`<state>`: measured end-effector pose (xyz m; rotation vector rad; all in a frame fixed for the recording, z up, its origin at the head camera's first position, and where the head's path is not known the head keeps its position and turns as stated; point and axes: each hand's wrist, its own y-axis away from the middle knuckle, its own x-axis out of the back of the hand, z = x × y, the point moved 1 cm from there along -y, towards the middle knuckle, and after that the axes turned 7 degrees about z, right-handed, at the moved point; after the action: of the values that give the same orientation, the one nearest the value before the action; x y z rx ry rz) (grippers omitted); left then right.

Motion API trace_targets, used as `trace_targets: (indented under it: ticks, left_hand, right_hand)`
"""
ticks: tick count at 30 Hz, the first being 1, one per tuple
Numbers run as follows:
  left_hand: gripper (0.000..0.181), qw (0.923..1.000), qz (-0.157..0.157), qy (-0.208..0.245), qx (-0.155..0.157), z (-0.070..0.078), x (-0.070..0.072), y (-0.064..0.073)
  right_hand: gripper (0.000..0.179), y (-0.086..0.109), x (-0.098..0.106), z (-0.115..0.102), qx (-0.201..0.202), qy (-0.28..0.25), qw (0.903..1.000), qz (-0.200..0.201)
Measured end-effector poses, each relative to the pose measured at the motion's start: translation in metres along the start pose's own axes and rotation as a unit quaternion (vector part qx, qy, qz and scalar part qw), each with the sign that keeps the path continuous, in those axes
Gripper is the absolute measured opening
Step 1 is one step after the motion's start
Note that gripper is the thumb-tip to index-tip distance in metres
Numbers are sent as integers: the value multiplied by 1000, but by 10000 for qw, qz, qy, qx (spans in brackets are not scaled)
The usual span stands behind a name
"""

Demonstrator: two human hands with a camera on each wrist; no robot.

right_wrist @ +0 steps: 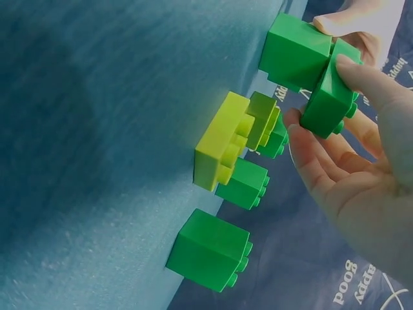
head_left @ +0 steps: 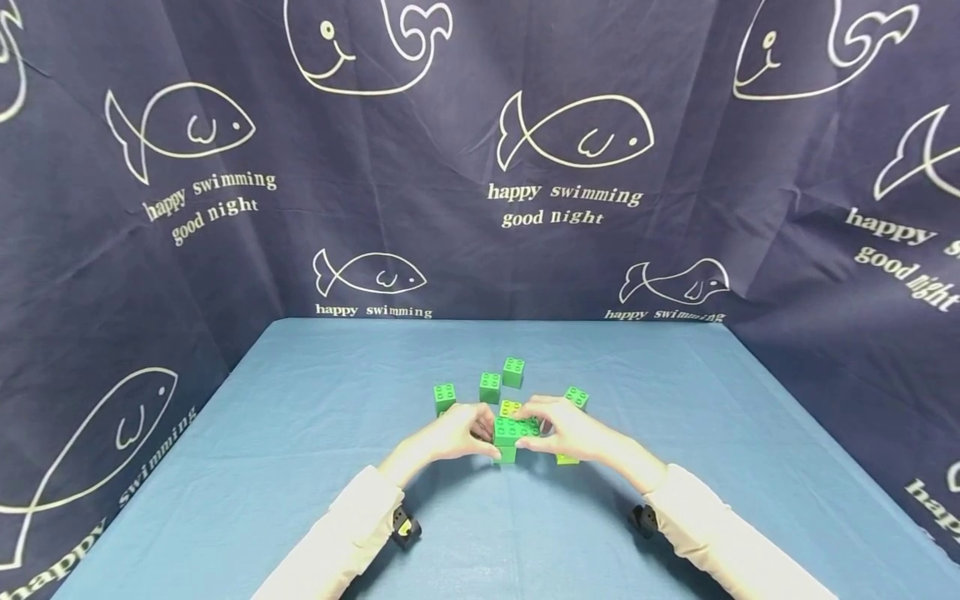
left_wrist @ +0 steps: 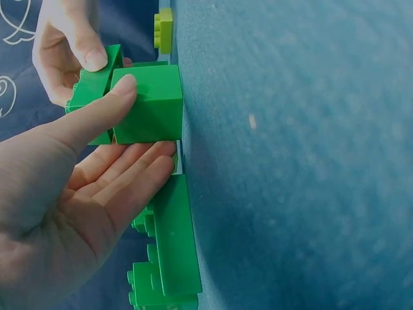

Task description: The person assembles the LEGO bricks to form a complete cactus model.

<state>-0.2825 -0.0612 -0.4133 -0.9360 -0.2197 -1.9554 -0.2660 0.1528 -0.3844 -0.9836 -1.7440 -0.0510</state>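
Observation:
My left hand [head_left: 461, 432] holds a green block [left_wrist: 151, 103] low over the blue table, its thumb on the near face and its fingers along the far side. With thumb and fingers, my right hand [head_left: 570, 425] pinches a longer green brick [right_wrist: 332, 93] by its right end. That brick lies over the block's top and sticks out to the right. A narrow, slanting gap shows between the two in both wrist views. Studs on the longer brick face up in the head view.
Behind the hands stand green blocks [head_left: 490, 386], with another green block [head_left: 445, 398] at the left and one more green block [head_left: 576, 397] at the right. A yellow-green brick [right_wrist: 222, 142] lies under my right hand; a second yellow-green brick [head_left: 510, 408] is just behind the held pieces.

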Motion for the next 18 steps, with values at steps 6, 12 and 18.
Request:
trace_targets:
  ticks: [6, 12, 18]
  left_hand:
    - [33, 10000, -16, 54, 5, 1, 1, -1]
    - [33, 9999, -83, 147, -37, 2, 0, -1]
    - [33, 10000, -66, -1, 3, 4, -1, 0]
  right_hand:
    - [30, 0, 1, -3, -90, -22, 9999, -43]
    - [30, -1, 1, -6, -116, -43, 9999, -37]
    - [28, -1, 1, -5, -31, 15, 10000, 21]
